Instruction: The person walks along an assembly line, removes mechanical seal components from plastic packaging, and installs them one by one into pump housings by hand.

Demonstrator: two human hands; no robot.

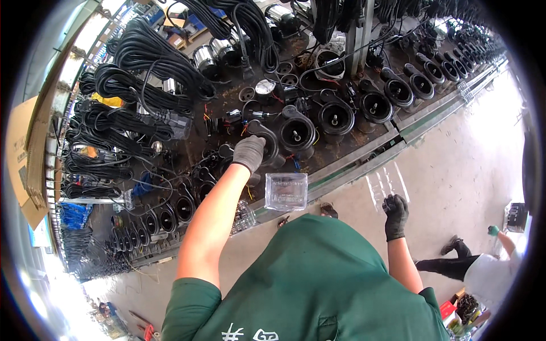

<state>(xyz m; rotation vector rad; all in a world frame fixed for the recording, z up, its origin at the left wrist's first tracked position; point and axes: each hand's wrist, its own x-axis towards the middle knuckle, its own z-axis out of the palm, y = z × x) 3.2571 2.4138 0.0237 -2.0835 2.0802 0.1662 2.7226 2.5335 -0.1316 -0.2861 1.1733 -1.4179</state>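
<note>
My left hand (pixel 249 152), in a grey work glove, has its fingers closed over the rim of a black round pump housing (pixel 269 135) at the near side of the workbench. Out to the right, over the floor, my right hand (pixel 396 217) wears a dark glove and is closed. From its fingers stretches a thin see-through plastic piece (pixel 387 185) with bright streaks; its exact kind is unclear. Between my arms, by the bench edge, sits a clear plastic box (pixel 286 191). Beside the left hand's housing stands another pump housing (pixel 297 135) with a shaft in its middle.
More black housings line the bench (pixel 227 94) both ways. Bundled black cables (pixel 159 54) hang and lie at the left and back. A metal rail (pixel 341 167) runs along the bench's near edge. Another person (pixel 489 273) is at the lower right, near a box (pixel 516 217).
</note>
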